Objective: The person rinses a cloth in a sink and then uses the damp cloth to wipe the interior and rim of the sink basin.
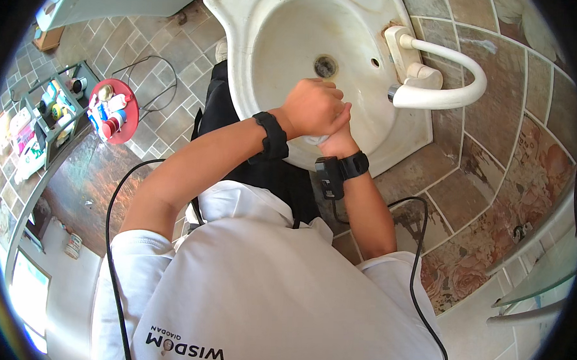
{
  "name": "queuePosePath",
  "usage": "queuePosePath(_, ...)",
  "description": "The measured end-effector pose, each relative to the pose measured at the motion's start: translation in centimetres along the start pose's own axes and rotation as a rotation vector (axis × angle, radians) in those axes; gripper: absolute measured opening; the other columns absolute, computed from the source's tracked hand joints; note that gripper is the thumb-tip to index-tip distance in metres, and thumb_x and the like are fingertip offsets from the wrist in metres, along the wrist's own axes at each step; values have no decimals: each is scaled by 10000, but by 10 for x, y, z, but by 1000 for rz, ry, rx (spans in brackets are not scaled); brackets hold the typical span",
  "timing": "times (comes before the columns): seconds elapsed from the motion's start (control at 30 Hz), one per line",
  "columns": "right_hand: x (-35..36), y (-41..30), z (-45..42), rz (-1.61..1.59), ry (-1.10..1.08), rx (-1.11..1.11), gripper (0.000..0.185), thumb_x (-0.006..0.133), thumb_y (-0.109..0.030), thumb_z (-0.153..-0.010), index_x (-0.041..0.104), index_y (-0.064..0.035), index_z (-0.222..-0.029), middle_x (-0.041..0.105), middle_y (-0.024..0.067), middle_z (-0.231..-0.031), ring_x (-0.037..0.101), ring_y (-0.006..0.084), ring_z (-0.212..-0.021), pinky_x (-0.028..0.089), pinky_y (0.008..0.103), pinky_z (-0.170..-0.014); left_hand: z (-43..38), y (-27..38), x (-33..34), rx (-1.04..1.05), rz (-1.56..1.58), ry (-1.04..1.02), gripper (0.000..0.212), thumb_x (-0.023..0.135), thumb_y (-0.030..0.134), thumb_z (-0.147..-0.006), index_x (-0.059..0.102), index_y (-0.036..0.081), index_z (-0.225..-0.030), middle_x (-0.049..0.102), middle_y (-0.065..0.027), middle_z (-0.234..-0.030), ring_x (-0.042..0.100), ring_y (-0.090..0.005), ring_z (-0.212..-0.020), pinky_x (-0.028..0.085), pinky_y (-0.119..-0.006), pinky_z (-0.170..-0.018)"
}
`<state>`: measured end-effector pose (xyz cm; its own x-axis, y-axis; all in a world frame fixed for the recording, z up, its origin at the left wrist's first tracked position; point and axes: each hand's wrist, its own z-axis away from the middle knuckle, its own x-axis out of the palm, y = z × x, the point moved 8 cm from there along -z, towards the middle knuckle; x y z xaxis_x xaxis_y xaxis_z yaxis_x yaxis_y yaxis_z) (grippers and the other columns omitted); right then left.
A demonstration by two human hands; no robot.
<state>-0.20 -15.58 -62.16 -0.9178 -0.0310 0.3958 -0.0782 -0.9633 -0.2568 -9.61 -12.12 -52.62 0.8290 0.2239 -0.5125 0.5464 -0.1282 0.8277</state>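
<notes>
Over the near part of a white ceramic washbasin (284, 44), my two hands are pressed together. My left hand (315, 106) lies on top with its fingers curled. Below and right of it, my right hand (339, 138) is mostly covered, with a finger or thumb showing. A small white patch (315, 139) shows between them; whether it is cloth, soap or foam cannot be told. The basin's dark drain (326, 67) lies just beyond my hands. A white curved faucet (446, 97) stands at the right, with no water visibly running from it.
At the left stand a red round stool (133, 106) bearing bottles and tubes and a grey shelf rack (73, 122) of toiletries. Black cables (111, 211) run beside both arms. A tiled wall (496, 68) rises at the right, with a glass shelf (535, 282) lower down.
</notes>
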Motion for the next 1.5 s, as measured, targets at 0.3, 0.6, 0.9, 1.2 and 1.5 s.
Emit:
queuePosePath(0.3, 35, -10, 9, -59, 4, -70, 430, 261, -403, -940, 456, -130, -1208, 520, 42, -1183, 511, 232, -1090, 445, 445, -869, 8, -70, 0, -829, 600, -134, 397, 511, 283, -896, 616, 11, -626, 590, -100, -628, 552, -159, -576, 443, -349, -548)
queuePosePath(0.6, 71, -16, 23, -314, -192, -189, 424, 343, -419, -916, 461, -158, -1228, 519, 33, -1194, 518, 229, -1080, 425, 444, -891, 3, -61, -51, -724, 562, 121, 467, 448, 395, -928, 570, -28, -1081, 611, -116, -1007, 549, -152, -932, 429, -284, -835)
queuePosePath(0.9, 90, -22, 51, -415, -56, -325, 409, 400, -409, -906, 468, -108, -1175, 507, 51, -1164, 507, 195, -1068, 446, 352, -869, 11, 23, -67, -110, 191, 28, 353, 557, 265, -796, 612, 92, -1099, 512, -150, -1224, 466, -362, -1140, 327, -438, -997)
queuePosePath(1.2, 78, -20, 70, -398, -69, 89, 483, 454, -490, -857, 513, -82, -1109, 547, 63, -1070, 542, 191, -993, 458, 342, -828, 29, 49, -60, 347, 42, -193, 193, 578, 245, -760, 642, 98, -867, 562, -87, -1057, 489, -321, -1119, 347, -529, -981)
queuePosePath(1.5, 59, -25, 28, -307, -156, -90, 216, 459, -325, -913, 550, -129, -895, 576, 3, -864, 546, 112, -786, 449, 236, -698, 6, 45, -48, 259, 76, 70, 103, 586, 147, -658, 560, 63, -604, 543, -61, -713, 553, -260, -788, 475, -426, -808)
